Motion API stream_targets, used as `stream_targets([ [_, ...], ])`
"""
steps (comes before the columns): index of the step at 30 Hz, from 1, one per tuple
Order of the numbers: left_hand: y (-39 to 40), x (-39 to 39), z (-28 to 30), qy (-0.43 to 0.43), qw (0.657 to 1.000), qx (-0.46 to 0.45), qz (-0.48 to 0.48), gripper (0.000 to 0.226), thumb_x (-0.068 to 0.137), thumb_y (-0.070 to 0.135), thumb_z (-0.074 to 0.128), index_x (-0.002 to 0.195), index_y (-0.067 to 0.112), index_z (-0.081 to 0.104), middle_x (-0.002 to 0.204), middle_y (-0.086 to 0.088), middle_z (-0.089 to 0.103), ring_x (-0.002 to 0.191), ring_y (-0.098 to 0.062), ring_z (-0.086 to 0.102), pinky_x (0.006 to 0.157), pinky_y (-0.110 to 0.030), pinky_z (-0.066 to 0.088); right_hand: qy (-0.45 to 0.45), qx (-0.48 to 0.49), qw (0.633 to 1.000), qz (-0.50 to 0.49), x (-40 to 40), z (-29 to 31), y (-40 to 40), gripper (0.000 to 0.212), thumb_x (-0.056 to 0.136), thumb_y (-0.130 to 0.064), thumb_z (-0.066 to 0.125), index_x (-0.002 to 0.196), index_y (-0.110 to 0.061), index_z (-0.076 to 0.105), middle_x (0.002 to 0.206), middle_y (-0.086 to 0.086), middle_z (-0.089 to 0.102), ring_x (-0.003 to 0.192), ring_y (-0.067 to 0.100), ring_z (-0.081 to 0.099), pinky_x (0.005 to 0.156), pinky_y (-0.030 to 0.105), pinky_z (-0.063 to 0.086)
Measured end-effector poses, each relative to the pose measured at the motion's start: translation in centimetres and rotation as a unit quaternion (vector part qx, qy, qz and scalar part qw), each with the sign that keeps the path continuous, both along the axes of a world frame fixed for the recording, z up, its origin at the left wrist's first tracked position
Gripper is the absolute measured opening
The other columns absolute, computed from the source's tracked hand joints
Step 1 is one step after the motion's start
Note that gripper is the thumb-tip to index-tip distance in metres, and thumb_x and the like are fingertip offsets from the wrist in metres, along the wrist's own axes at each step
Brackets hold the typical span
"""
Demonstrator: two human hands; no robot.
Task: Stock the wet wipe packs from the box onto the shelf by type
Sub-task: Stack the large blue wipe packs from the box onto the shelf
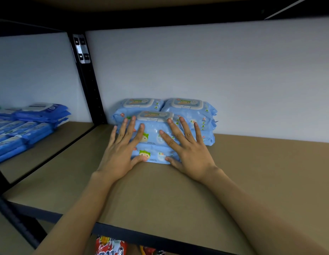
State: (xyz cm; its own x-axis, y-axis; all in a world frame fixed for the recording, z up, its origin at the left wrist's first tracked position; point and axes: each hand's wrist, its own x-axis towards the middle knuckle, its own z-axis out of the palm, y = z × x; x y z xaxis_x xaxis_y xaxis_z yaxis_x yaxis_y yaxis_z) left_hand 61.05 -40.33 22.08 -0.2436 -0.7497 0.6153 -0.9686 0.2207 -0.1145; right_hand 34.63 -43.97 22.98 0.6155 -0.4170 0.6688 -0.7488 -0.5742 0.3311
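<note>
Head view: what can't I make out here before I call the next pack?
- Box: not in frame, so packs left are unknown.
- Front stack: both hands, left hand and right hand, cover its sides; print too small to read.
- Rear packs: lower layers hidden behind the front stack, count unclear.
- Dark blue packs: cut by the left edge, labels blurred.
- Red packet: cut by the bottom edge.

On the shelf point(252, 172) I see two stacks of wipe packs point(189, 111) side by side at the far wall, a nearer stack point(154, 142) before them under both my hands, left hand point(121, 150), right hand point(187, 150). Further packs point(31, 122) lie on the left bay
</note>
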Motion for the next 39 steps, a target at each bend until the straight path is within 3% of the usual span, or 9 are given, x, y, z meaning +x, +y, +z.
stream_targets([
  [10,4.8,-3.1,0.7,0.071,0.992,0.093,0.037,0.094,0.092,0.037,0.063,0.161,0.028,-0.001,0.165,-0.003,-0.025,0.152,-0.021,-0.022,0.125,-0.049,0.002,-0.050,0.146,0.988,0.019,-1.5,-0.3,3.3,0.069,0.097,-0.043,0.051,0.158,-0.035,0.021,0.169,-0.004,-0.006,0.155,0.027,-0.009,0.123,0.057,0.006],
  [13,7.1,-4.6,1.2,0.158,0.981,0.107,0.019,0.066,0.095,0.034,0.056,0.155,0.019,0.035,0.168,-0.008,0.010,0.154,-0.027,0.012,0.123,-0.046,0.019,-0.073,0.224,0.972,0.011,-2.8,-0.1,5.4,0.069,0.099,-0.047,0.048,0.159,-0.036,0.016,0.168,-0.008,-0.012,0.155,0.022,-0.010,0.125,0.050,0.004],
  [15,8.7,-5.7,1.6,0.184,0.978,0.095,0.001,0.054,0.092,0.034,0.053,0.143,0.015,0.053,0.161,-0.010,0.033,0.149,-0.030,0.030,0.118,-0.047,0.031,-0.110,0.268,0.957,0.011,-3.9,0.5,7.0,0.069,0.100,-0.046,0.048,0.159,-0.037,0.015,0.169,-0.004,-0.005,0.156,0.020,-0.001,0.126,0.046,0.009],
  [18,11.1,-7.9,2.7,0.215,0.972,0.096,-0.012,0.045,0.097,0.029,0.057,0.141,0.020,0.053,0.156,-0.002,0.042,0.141,-0.024,0.042,0.111,-0.037,0.039,-0.151,0.294,0.944,0.005,-5.8,1.5,9.5,0.068,0.100,-0.046,0.050,0.158,-0.035,0.018,0.168,-0.002,0.010,0.152,0.022,0.023,0.122,0.039,0.024],
  [21,13.2,-9.9,3.8,0.237,0.966,0.097,-0.011,0.043,0.099,0.030,0.055,0.141,0.022,0.051,0.144,0.001,0.055,0.118,-0.025,0.059,0.090,-0.031,0.044,-0.166,0.293,0.942,0.006,-7.7,2.1,11.8,0.066,0.099,-0.044,0.052,0.157,-0.032,0.024,0.166,-0.003,0.019,0.145,0.023,0.037,0.113,0.037,0.034],
  [28,17.3,-13.9,4.0,0.248,0.959,0.114,-0.074,0.042,0.102,0.036,0.050,0.142,0.024,0.048,0.143,0.002,0.053,0.132,-0.017,0.047,0.104,-0.035,0.041,-0.196,0.271,0.942,0.004,-12.1,2.4,17.2,0.058,0.098,-0.042,0.055,0.151,-0.025,0.039,0.153,-0.003,0.045,0.135,0.022,0.048,0.102,0.040,0.048],
  [33,21.1,-17.5,2.8,0.243,0.957,0.079,-0.138,0.041,0.101,0.035,0.049,0.139,0.020,0.052,0.139,0.001,0.054,0.131,-0.016,0.046,0.107,-0.035,0.036,-0.211,0.265,0.941,0.007,-15.1,1.4,21.8,0.055,0.099,-0.040,0.055,0.150,-0.024,0.040,0.138,0.003,0.053,0.127,0.022,0.049,0.100,0.039,0.046],
  [36,23.3,-19.7,1.4,0.230,0.957,0.054,-0.170,0.041,0.100,0.034,0.049,0.137,0.018,0.054,0.137,0.002,0.055,0.129,-0.016,0.047,0.106,-0.025,0.030,-0.230,0.257,0.939,0.007,-16.9,0.4,24.4,0.055,0.099,-0.039,0.055,0.149,-0.021,0.041,0.140,0.005,0.052,0.132,0.022,0.045,0.106,0.038,0.043],
  [39,25.3,-22.0,-0.4,0.237,0.950,0.029,-0.201,0.040,0.100,0.029,0.053,0.137,0.015,0.054,0.134,0.000,0.056,0.124,-0.016,0.048,0.103,-0.029,0.036,-0.255,0.242,0.936,0.004,-18.5,-0.8,27.1,0.054,0.099,-0.037,0.057,0.148,-0.019,0.043,0.144,0.004,0.050,0.135,0.019,0.042,0.109,0.031,0.037],
])
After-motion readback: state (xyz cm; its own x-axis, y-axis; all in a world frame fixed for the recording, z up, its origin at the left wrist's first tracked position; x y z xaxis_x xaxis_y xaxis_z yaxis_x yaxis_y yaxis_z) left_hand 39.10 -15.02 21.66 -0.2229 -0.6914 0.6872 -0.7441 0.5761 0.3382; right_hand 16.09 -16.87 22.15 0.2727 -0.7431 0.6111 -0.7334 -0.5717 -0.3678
